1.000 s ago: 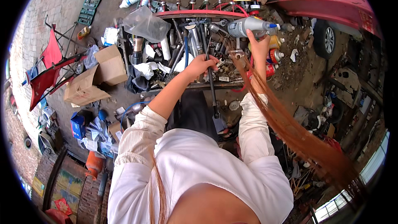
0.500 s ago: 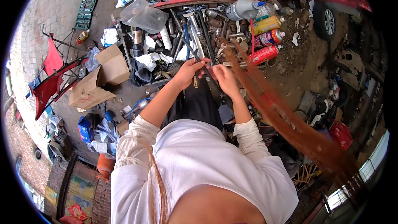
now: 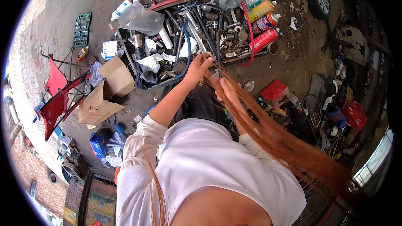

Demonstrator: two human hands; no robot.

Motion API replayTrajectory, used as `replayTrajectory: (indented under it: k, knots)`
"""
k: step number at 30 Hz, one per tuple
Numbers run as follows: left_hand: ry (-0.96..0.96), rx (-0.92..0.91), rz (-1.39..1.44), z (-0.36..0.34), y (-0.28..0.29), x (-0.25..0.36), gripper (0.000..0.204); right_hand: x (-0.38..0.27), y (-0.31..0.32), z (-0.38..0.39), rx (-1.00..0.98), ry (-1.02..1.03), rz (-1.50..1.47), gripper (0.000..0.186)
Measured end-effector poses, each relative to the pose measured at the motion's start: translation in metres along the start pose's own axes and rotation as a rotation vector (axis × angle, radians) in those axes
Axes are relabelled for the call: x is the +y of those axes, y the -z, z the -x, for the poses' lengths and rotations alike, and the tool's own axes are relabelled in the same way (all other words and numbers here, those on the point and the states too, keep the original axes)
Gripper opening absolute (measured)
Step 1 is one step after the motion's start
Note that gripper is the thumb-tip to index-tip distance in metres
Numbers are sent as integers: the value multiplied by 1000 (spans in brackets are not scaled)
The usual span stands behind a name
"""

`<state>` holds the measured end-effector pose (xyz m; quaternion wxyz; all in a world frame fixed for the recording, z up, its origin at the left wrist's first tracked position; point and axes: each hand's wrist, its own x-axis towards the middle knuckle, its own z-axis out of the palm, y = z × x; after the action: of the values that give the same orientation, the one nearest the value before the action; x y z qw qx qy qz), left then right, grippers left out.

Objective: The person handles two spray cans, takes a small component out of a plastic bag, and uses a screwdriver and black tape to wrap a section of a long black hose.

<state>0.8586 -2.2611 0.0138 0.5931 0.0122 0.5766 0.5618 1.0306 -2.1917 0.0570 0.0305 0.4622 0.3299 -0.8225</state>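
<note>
At the tool-filled dark tray's near edge (image 3: 242,60), the bare left hand (image 3: 197,70) clasps a slim metallic tool (image 3: 201,82), while reddish hair (image 3: 268,130) hides whether the right hand (image 3: 228,89), fingers curled, grasps the adjacent straight dark bar (image 3: 219,50).

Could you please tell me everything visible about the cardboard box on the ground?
The cardboard box is brown, creased and open, one flap spread toward the upper right. Faint marks show on its near panel. It rests askew on the ground left of the tool tray, a crumpled clear plastic bag beside it. Nobody is touching it.
</note>
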Motion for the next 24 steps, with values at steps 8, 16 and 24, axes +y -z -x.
replayTrajectory:
  k: [8, 16, 24]
  knots:
    - [-24, 29, 221, -62, -24, -8, 69, 17, 38, 41, -71, 159, -829, 29]
    - [-258, -30, -366, -28, -26, -24, 51, 3, 34, 42, 4, 142, -781, 30]
    - [-887, 122, -1437, 85, -42, -32, 28, -11, 32, 60, -210, -52, 640, 36]
